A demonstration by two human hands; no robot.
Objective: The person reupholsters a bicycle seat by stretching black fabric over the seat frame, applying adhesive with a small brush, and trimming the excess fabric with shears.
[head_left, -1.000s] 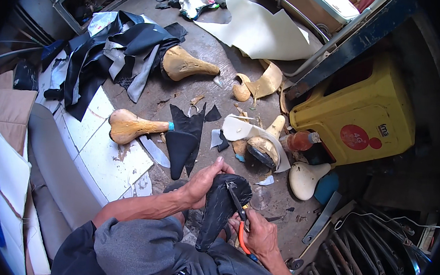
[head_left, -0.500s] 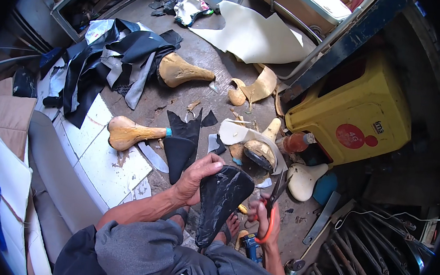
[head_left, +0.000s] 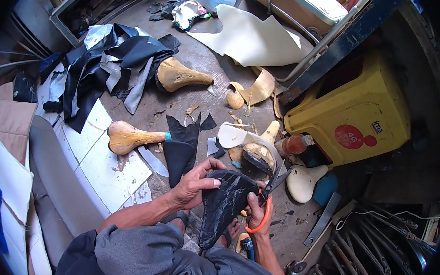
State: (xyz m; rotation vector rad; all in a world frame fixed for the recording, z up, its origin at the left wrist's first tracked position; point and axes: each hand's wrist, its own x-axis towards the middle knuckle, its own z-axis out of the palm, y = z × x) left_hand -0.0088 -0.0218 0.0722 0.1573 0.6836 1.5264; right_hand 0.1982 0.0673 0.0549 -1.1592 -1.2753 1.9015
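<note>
A black bicycle saddle (head_left: 222, 205) stands nose down over my lap, its wide end up and its cover wrinkled. My left hand (head_left: 193, 186) is closed on its upper left edge, with the thumb on the cover. At the right edge, my right hand (head_left: 258, 213) presses its thumb against the cover and keeps hold of orange-handled scissors (head_left: 265, 217). The dark scissor blades point up and right, away from the saddle. Black cut material (head_left: 182, 150) lies beyond my left hand. A bare saddle base (head_left: 133, 137) with a tan, worn surface rests farther left.
A pale saddle (head_left: 303, 183) and an orange-brown bottle (head_left: 293, 144) are to the right, near a yellow plastic stool (head_left: 356, 112). Black sheet scraps (head_left: 126, 52) pile at far left around another tan saddle base (head_left: 181, 76). Metal frames (head_left: 363, 257) crowd the lower right.
My right hand has moved up and left with the scissors, and its thumb now rests on the saddle's right edge. The saddle has shifted slightly; my left thumb lies lower on it.
</note>
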